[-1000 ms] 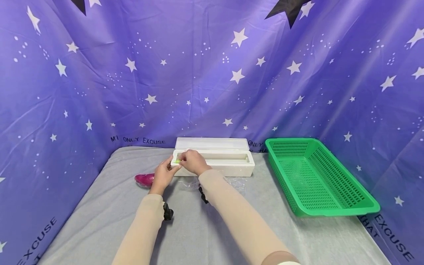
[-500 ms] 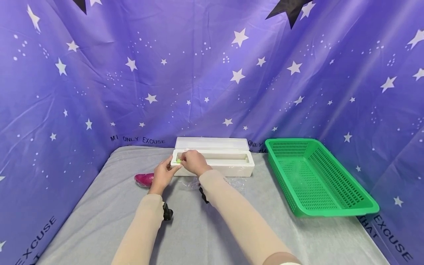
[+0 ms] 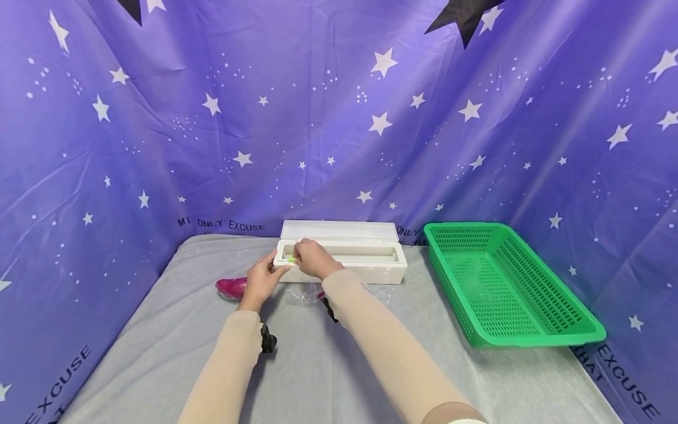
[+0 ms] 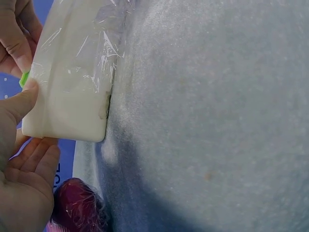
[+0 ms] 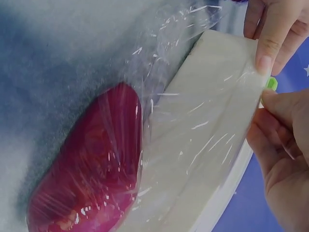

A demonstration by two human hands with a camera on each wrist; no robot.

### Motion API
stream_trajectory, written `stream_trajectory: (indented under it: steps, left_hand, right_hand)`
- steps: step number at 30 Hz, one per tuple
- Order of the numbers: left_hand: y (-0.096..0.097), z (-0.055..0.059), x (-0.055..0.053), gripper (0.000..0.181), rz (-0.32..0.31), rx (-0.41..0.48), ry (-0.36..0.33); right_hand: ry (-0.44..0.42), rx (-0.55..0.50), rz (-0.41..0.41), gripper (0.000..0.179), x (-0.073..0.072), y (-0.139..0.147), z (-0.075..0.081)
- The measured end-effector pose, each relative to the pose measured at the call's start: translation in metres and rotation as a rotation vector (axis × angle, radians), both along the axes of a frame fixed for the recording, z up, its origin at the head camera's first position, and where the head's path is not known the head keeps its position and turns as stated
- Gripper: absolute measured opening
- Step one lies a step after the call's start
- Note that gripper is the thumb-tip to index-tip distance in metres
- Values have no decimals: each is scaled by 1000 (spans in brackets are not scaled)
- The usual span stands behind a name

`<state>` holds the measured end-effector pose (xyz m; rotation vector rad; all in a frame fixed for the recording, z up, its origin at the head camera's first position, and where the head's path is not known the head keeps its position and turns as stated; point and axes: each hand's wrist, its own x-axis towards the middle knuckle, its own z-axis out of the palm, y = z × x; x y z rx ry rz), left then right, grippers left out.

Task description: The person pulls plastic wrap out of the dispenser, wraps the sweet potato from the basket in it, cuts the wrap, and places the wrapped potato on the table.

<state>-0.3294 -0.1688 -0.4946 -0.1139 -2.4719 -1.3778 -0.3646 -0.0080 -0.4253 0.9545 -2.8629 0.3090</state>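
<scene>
A long white cling-film dispenser box stands at the table's back, its lid tipped back. My left hand grips the box's left end, thumb on the front edge and fingers at the end wall. Just inside that end, my right hand pinches a small lime-green slide cutter at the rim. Clear film hangs down the box front onto the table. Under the film, in the right wrist view, lies a smooth magenta elongated object, mostly hidden by my right arm in the head view.
Left of my left hand lies another magenta object wrapped in film. A green perforated plastic basket stands on the right of the grey cloth-covered table. A purple star-printed curtain closes off the back and sides.
My right hand has shifted slightly to the right along the box rim with the green slide cutter. My left hand keeps its grip on the box's end.
</scene>
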Motion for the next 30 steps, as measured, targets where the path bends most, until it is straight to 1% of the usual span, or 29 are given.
stream_trajectory:
  steps: [4,10,15,18,20,23,26,30]
  left_hand:
    - [0,1,0,66,-6,0,-13]
    - [0,1,0,65,-17,6,-13]
    - [-3,5,1,67,-7,-5,-62]
    - [-3,8,1,67,-1,8,-85]
    - [-3,9,0,65,-6,17,-76]
    - [-3,10,-3,62,-27,13,-34]
    - [-3,10,-4,61,-35,-39,-4]
    - [-3,11,-5,59,-23,-108,2]
  right_hand:
    - [22,17,26,8,-1,2,-1]
    - [39,34,8,9,-1,3,-1]
    - [35,17,5,10,-1,2,-1]
    - [35,9,4,10,-2,2,-2]
    - [43,4,4,9,-2,2,-3]
    - [48,0,6,9,-2,2,-3]
    - [34,-9,9,9,-3,3,-3]
    - [13,-25,1,10,-3,4,-2]
